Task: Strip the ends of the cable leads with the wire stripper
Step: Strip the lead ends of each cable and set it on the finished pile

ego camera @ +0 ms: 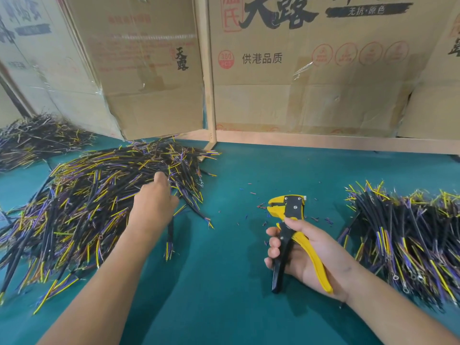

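Note:
My right hand (311, 252) grips the handles of the yellow and black wire stripper (290, 220), whose jaws point away from me above the green table (224, 282). My left hand (153, 205) reaches into the big pile of black cables (87, 207) with yellow, purple and brown leads on the left. Its fingertips curl down among the cables and are hidden, so I cannot tell whether they hold one. One black cable (170, 235) sticks out from under that hand toward me. A second pile of cables (408, 232) lies to the right of the stripper.
Small bits of stripped insulation (263, 210) lie scattered around the stripper's jaws. Cardboard boxes (323, 70) on a wooden frame (323, 143) wall off the back. A third heap of cables (32, 138) sits at the far left.

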Action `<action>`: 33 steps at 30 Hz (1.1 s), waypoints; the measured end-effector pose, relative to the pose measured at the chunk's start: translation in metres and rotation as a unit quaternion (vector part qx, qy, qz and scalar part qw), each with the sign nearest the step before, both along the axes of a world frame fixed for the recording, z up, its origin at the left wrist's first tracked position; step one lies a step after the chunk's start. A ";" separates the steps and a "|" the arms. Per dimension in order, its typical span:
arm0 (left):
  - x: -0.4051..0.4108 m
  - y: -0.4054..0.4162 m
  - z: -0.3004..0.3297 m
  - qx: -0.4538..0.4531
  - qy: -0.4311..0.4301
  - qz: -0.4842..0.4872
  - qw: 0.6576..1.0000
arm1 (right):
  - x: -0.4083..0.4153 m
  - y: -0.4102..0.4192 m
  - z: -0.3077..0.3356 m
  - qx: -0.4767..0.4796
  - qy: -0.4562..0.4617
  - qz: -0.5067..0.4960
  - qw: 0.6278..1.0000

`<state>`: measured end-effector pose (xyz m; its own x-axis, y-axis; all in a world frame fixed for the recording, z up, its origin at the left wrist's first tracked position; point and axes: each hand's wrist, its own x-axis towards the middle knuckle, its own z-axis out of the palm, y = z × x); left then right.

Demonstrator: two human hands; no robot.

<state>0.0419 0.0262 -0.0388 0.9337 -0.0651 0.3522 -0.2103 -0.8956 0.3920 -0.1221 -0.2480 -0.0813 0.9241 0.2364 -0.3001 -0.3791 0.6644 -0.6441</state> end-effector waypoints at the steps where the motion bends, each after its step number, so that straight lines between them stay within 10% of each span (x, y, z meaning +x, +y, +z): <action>1: -0.002 -0.003 0.001 -0.022 -0.028 -0.029 0.999 | 0.000 0.000 0.000 0.001 -0.002 0.002 1.000; 6: -0.018 -0.026 0.005 -0.228 -0.014 -0.191 0.955 | -0.004 0.005 0.009 -0.011 0.001 -0.011 1.000; 12: -0.039 -0.054 0.003 -0.481 0.097 -0.289 0.822 | -0.013 0.010 0.021 -0.019 0.005 -0.033 0.999; 22: -0.050 -0.064 0.002 -0.499 0.147 -0.292 0.803 | -0.014 0.012 0.024 -0.028 0.007 -0.038 0.999; 29: -0.047 -0.066 0.001 -0.675 0.320 -0.263 0.611 | -0.014 0.010 0.023 -0.030 0.002 -0.037 0.999; 31: -0.048 -0.065 -0.002 -0.643 0.338 -0.264 0.634 | -0.012 0.007 0.018 -0.024 -0.005 -0.028 0.999; 33: -0.049 -0.065 -0.005 -0.537 0.281 -0.265 0.750 | -0.008 0.005 0.011 -0.019 -0.008 -0.020 1.000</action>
